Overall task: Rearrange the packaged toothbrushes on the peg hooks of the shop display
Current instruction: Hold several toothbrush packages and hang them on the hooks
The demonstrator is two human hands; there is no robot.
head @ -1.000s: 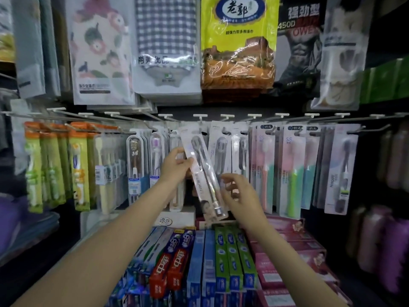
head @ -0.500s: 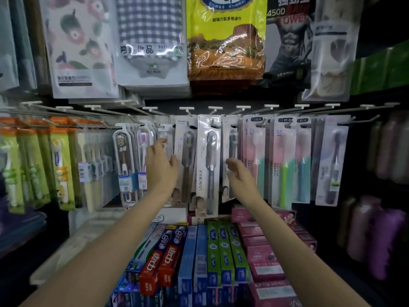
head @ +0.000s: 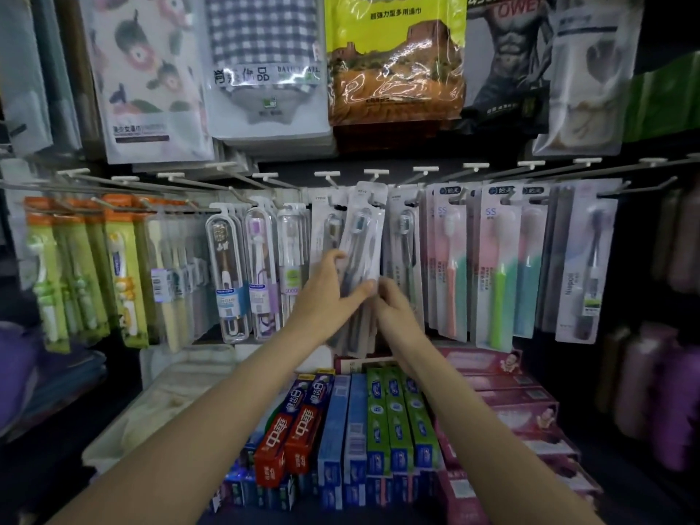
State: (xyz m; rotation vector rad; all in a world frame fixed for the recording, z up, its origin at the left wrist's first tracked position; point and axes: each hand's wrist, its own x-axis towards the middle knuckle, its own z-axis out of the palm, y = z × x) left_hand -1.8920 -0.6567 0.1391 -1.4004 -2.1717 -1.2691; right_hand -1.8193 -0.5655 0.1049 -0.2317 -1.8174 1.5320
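Nearest, toothpaste boxes (head: 356, 430) fill the shelf under both forearms. The left hand (head: 325, 293) and the right hand (head: 394, 312) pinch the lower part of a grey toothbrush pack (head: 361, 236), tilted, its top at the peg hooks (head: 375, 174). Neighbour packs crowd both edges. Half a second ago the pack hung straight and the hands were apart.

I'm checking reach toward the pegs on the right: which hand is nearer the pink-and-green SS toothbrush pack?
Right. The right hand sits just left of the pink-and-green SS toothbrush pack, at its lower half. The left hand is farther left, beyond the tilted grey toothbrush pack.
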